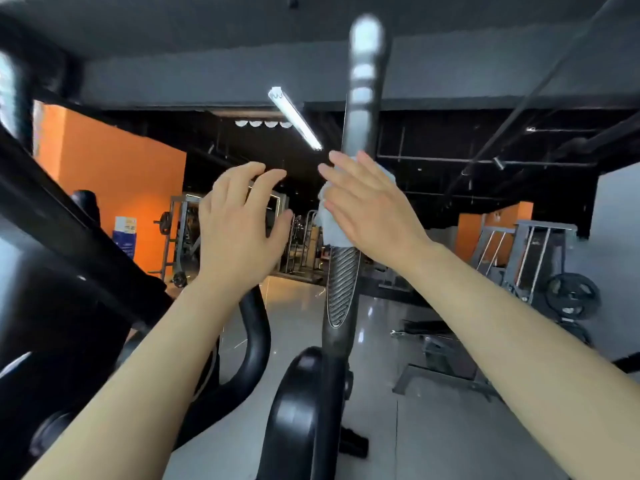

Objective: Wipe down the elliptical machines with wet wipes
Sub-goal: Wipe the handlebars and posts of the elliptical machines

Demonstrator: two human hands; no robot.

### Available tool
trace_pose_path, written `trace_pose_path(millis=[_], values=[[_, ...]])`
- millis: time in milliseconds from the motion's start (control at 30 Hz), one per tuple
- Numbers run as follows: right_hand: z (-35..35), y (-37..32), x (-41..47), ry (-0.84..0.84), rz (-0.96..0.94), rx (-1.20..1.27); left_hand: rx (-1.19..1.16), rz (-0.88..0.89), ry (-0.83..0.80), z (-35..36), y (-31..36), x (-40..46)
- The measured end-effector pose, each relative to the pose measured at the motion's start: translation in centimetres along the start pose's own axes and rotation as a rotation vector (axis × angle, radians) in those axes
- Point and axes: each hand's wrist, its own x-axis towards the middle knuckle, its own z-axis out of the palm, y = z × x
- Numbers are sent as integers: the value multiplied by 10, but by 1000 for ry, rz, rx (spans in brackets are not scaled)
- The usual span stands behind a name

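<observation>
The right hand (367, 209) presses a pale, crumpled wet wipe (329, 223) flat against the upright grey metal handlebar of the elliptical machine (360, 109). Its fingers lie nearly straight across the cloth, not curled round it. The wipe sits mid-bar, just above the ribbed oval grip panel (341, 285), with a loose fold hanging at the left of the bar.

The left hand (239, 216) hovers beside the bar, apart from it, fingers spread and slightly bent, holding nothing.

Assessment: the step in hand appears to be wiping the handlebar shaft. To do it well, the right hand should wrap the wipe fully round the tube so the far side is covered, then travel in one continuous stroke along its length, including the ribbed grip, where grime is likely to lodge. The left hand could steady the bar, since a swing arm may pivot under pressure. Whether the upper bar is already clean cannot be told; it is blurred.
</observation>
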Motion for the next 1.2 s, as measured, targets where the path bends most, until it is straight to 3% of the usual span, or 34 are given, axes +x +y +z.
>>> trace_pose_path(millis=[167,467,733,833,900,1000,1100,1200], values=[[3,-18,-51,-144,-147,100,102,-69,-212,32,-47,-39],[-7,40,10,-191,-536,-119,93,-67,44,66,-52,-4],[-23,61,47,-102,-614,-253,205,-20,71,75,-61,-9],[-25,51,34,-73,-507,-172,163,-53,41,69,-56,-9],[-26,51,25,-99,-400,-82,79,-119,106,56,-39,-12],[-26,50,16,-146,-266,11,-180,13,199,42,20,-23],[-31,48,16,-73,-184,50,-355,191,36,64,71,-26],[-46,55,13,73,-35,86,-328,138,32,86,83,-14]])
